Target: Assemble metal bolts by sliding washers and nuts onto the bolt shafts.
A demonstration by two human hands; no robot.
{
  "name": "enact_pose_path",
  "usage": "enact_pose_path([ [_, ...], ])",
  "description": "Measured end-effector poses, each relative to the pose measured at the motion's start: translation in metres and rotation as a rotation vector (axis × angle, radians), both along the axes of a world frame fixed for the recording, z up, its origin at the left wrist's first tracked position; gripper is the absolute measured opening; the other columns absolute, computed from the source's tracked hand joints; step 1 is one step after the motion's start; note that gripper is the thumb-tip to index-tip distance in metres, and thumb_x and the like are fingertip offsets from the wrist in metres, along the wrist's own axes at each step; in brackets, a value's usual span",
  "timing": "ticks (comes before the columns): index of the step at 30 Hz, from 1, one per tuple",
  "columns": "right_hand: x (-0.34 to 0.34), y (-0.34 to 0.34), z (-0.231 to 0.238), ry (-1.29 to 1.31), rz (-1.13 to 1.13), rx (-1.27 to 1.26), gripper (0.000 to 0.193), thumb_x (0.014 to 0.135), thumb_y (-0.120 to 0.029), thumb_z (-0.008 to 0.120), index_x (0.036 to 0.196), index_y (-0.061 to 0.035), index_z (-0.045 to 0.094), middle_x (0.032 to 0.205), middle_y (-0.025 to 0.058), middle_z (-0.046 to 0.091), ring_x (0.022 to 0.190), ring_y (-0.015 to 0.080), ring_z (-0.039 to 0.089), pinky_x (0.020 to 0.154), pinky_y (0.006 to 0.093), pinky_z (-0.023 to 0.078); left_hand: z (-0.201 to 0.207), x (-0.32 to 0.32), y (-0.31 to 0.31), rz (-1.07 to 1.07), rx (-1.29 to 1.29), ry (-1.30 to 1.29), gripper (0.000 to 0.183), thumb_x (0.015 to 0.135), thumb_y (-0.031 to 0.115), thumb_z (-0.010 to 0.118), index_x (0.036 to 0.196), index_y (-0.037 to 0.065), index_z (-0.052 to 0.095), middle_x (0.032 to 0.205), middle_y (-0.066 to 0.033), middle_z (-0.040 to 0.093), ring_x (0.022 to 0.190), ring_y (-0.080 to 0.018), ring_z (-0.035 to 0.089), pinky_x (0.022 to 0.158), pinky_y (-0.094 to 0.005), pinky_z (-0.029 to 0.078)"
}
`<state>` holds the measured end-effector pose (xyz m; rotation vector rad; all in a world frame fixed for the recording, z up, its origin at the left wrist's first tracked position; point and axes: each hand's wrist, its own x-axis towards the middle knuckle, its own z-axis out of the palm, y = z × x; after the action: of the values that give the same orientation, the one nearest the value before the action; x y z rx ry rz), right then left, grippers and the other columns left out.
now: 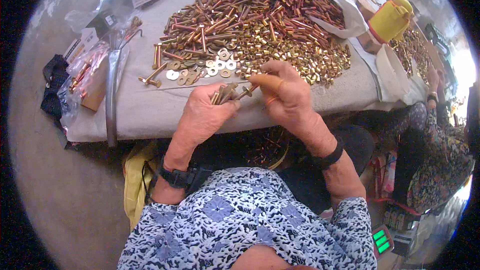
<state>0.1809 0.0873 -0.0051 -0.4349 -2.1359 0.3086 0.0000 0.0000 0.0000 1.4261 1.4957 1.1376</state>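
Wearing a black-and-white floral fabric shirt (245, 205) at bottom centre. Mid-frame, gripping brass-coloured metal bolts (220, 94) in left fingers (204, 93), pinching a gold-coloured metal bolt (246, 91) with right fingers (266, 80).

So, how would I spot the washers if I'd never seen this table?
Find the cloth-covered table and its big heap of bolts. At the heap's near edge, left of the short gold pieces, lie the washers: flat rings, some silvery, unlike the long bolts and chunky pieces.
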Motion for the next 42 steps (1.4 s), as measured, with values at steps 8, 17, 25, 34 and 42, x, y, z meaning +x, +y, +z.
enact_pose_path([
  [8, -0.010, -0.019, 0.007, 0.130, 0.162, -0.888, 0.018, 0.081, -0.008, 0.059, 0.098, -0.0046, 0.062, 0.083, 0.0078, 0.063, 0.073, 0.0121, 0.059, 0.063, 0.0269, 0.048, 0.020, 0.007, -0.003, 0.124, -0.176, -0.289, 0.014, 0.081, 0.018, 0.064, 0.085, 0.004, 0.061, 0.058, 0.0049, 0.051, 0.050, 0.0004, 0.041, 0.042, -0.0172, 0.031],
  [17, -0.003, 0.000, 0.004, -0.072, -0.126, -0.252, 0.016, 0.081, -0.010, 0.058, 0.096, -0.0058, 0.061, 0.068, 0.0037, 0.058, 0.061, 0.0157, 0.056, 0.054, 0.0292, 0.046, 0.019, 0.008, -0.002, 0.037, -0.093, -0.117, 0.017, 0.081, 0.017, 0.062, 0.075, 0.001, 0.060, 0.061, 0.0005, 0.057, 0.053, -0.0049, 0.047, 0.047, -0.0226, 0.037],
  [25, -0.004, 0.003, -0.001, -0.300, -0.184, 0.024, 0.014, 0.074, -0.006, 0.062, 0.088, -0.0065, 0.060, 0.070, 0.0109, 0.057, 0.062, 0.0271, 0.058, 0.052, 0.0336, 0.046, 0.018, 0.011, -0.001, 0.069, -0.091, -0.087, 0.021, 0.082, 0.020, 0.060, 0.071, 0.002, 0.057, 0.058, 0.0002, 0.055, 0.052, -0.0058, 0.047, 0.047, -0.0237, 0.037],
  [34, -0.001, -0.012, 0.003, 0.048, 0.031, -0.598, 0.016, 0.076, -0.008, 0.061, 0.092, -0.0025, 0.058, 0.076, 0.0104, 0.061, 0.065, 0.0160, 0.059, 0.059, 0.0285, 0.047, 0.019, 0.012, 0.001, 0.094, -0.140, -0.032, 0.021, 0.081, 0.021, 0.060, 0.071, 0.003, 0.057, 0.057, 0.0002, 0.054, 0.052, -0.0063, 0.047, 0.048, -0.0243, 0.038],
  [42, -0.004, -0.015, 0.001, 0.187, 0.084, -0.844, 0.018, 0.077, -0.006, 0.059, 0.095, -0.0011, 0.058, 0.076, 0.0085, 0.062, 0.064, 0.0135, 0.058, 0.059, 0.0272, 0.048, 0.022, 0.013, 0.000, 0.085, -0.122, -0.044, 0.021, 0.081, 0.021, 0.060, 0.071, 0.003, 0.058, 0.057, -0.0002, 0.055, 0.052, -0.0066, 0.048, 0.048, -0.0240, 0.039],
])
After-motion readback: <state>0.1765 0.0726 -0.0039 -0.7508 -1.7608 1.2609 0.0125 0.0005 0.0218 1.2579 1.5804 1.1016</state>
